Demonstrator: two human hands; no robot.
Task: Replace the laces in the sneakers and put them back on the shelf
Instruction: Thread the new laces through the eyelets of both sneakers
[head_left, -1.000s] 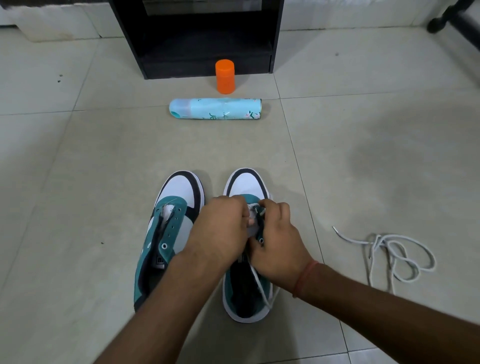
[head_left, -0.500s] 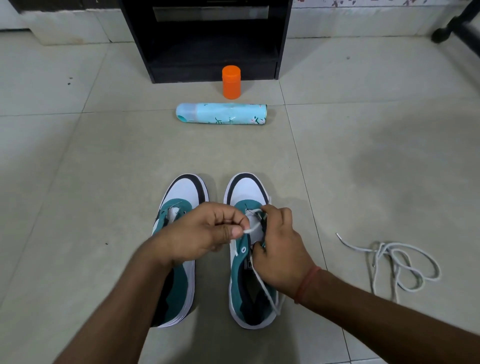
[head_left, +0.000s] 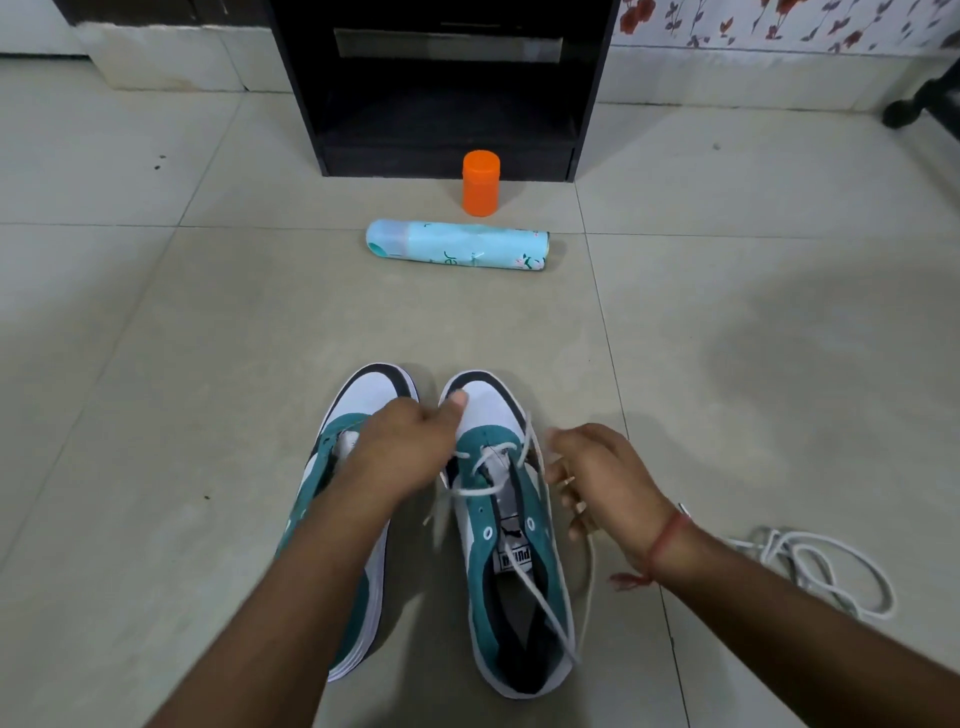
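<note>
Right sneaker (head_left: 511, 551): landmark; flat on the floor (head_left: 156, 415), toe toward the shelf, white toe cap, teal sides, dark lining.
Lace (head_left: 485, 467): white, threaded through the front eyelets of the right sneaker; one end trailing back across its opening, another strand running off its right side.
Left sneaker (head_left: 358, 457): just beside the right sneaker on its left, parallel, mostly covered by the left forearm; no lace visible in its eyelets.
Left hand (head_left: 402, 447): over the gap between both sneakers, at the right sneaker's front eyelets; grip curled, thumb stretched over the white toe cap, pulling on the lace as far as can be told.
Right hand (head_left: 597, 473): just right of the right sneaker; blurred, fingers bent around a strand of the lace; red thread on the wrist.
Spare lace (head_left: 810, 566): loose white tangle on the floor, well right of the right sneaker.
Spray can (head_left: 457, 244): lying on its side, well beyond the right sneaker's toe.
Orange cap (head_left: 481, 183): upright, beyond the spray can.
Shelf (head_left: 447, 93): black, open-fronted, farthest from the right sneaker, against the wall.
</note>
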